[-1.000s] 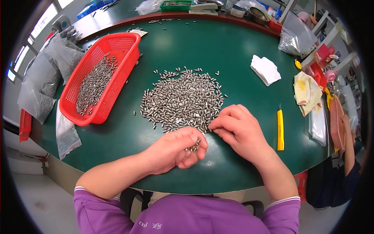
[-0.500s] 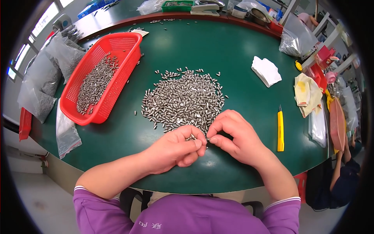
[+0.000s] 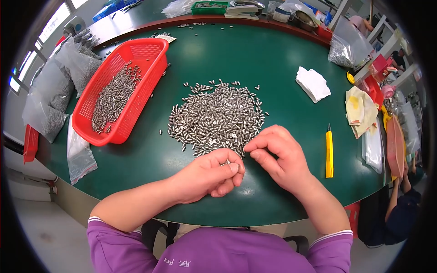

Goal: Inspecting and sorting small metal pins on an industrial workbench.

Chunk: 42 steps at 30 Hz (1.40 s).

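Note:
A heap of small silvery metal pieces, pointed and bullet-like, lies on the green tabletop in front of me. At its near edge my left hand is curled closed around a few of these pieces, which show between thumb and forefinger. My right hand hovers at the heap's near right edge. Its thumb and forefinger are a little apart, and no piece shows between them. The fingertips of both hands are close together but not touching.
Left of the heap stands a red perforated basket partly filled with similar pieces. Filled plastic bags line the left edge. To the right lie a yellow utility knife, crumpled white paper and a stained cloth. A co-worker's arm shows beyond.
My right hand has drawn away from the left, its thumb and forefinger parting from the pinch at the left fingertips. The left hand stays curled in nearly the same place.

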Available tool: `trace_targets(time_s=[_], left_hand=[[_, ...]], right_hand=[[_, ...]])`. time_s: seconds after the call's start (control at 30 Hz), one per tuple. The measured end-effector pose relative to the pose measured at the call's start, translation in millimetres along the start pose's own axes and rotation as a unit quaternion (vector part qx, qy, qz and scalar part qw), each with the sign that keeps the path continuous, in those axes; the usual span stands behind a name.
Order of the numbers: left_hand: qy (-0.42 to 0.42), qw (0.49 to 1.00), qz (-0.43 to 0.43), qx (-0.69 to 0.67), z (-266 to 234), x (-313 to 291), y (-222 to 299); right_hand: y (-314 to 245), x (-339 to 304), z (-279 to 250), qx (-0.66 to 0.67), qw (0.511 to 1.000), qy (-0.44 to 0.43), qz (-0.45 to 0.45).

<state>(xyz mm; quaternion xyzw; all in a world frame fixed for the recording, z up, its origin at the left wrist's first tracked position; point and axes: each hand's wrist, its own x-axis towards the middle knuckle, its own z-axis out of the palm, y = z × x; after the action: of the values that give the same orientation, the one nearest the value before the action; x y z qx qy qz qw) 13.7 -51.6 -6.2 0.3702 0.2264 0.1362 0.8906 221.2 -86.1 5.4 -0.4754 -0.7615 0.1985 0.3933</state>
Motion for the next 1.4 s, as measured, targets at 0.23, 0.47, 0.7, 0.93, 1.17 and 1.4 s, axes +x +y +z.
trace_targets(time_s=[0.23, 0.47, 0.7, 0.93, 1.17, 1.4], left_hand=[[0.001, 1.000, -0.015, -0.021, 0.8, -1.1, 3.0], [0.007, 1.000, 0.007, -0.008, 0.8, -0.2, 1.9], [0.001, 1.000, -0.014, -0.016, -3.5, -0.4, -0.5], [0.018, 1.000, -0.004, -0.003, 1.4, -1.2, 1.5], [0.017, 1.000, 0.000, 0.013, 3.2, 0.4, 2.4], [-0.006, 0.999, -0.026, -0.030, -1.2, -2.7, 5.4]], right_hand=[[7.2, -1.2, -2.6, -0.102, 0.994, -0.001, 0.046], [7.7, -3.3, -3.3, -0.143, 0.987, -0.056, 0.051], [0.4, -2.5, -2.7, 0.024, 0.994, -0.080, 0.067], [-5.1, -1.5, 2.7, 0.139, 0.986, -0.085, 0.042], [-4.1, -0.8, 1.8, 0.073, 0.997, -0.036, 0.006], [9.9, 1.5, -4.3, -0.087, 0.995, 0.021, 0.041]])
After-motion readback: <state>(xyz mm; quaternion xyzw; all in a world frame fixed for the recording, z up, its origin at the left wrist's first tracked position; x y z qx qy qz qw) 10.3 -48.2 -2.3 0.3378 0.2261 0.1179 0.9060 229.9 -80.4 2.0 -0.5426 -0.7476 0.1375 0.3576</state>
